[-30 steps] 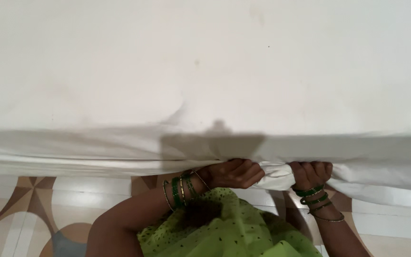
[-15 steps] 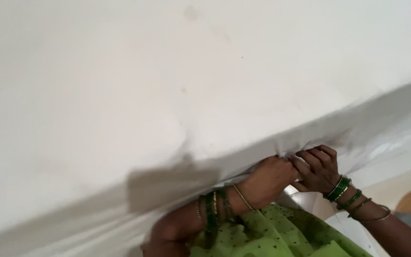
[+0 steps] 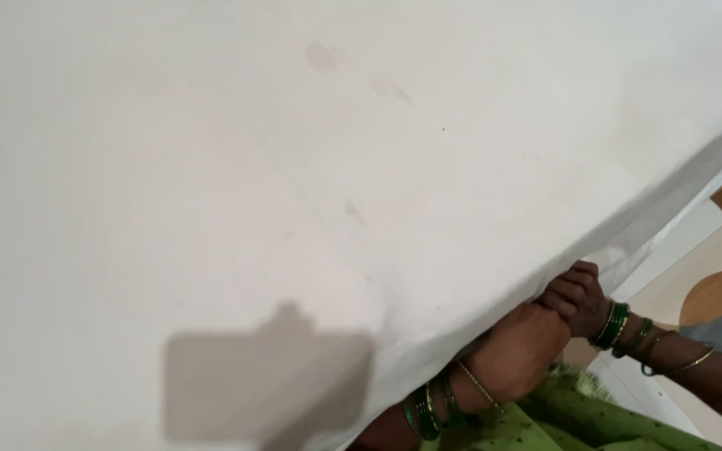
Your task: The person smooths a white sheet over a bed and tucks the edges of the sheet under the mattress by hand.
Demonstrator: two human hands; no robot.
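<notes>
Hands bunching white sheet [image 3: 294, 184] edge: left hand [image 3: 516, 351] & right hand [image 3: 577, 294], fingers curling tight on fabric; hem probably slipping out if grip's loosening.

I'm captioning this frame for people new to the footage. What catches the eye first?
A white sheet fills nearly the whole view, with a dark boxy shadow low on it. At its lower right edge, the left hand and right hand grip the hem close together, green bangles on the wrists. A patterned floor shows at far right.
</notes>
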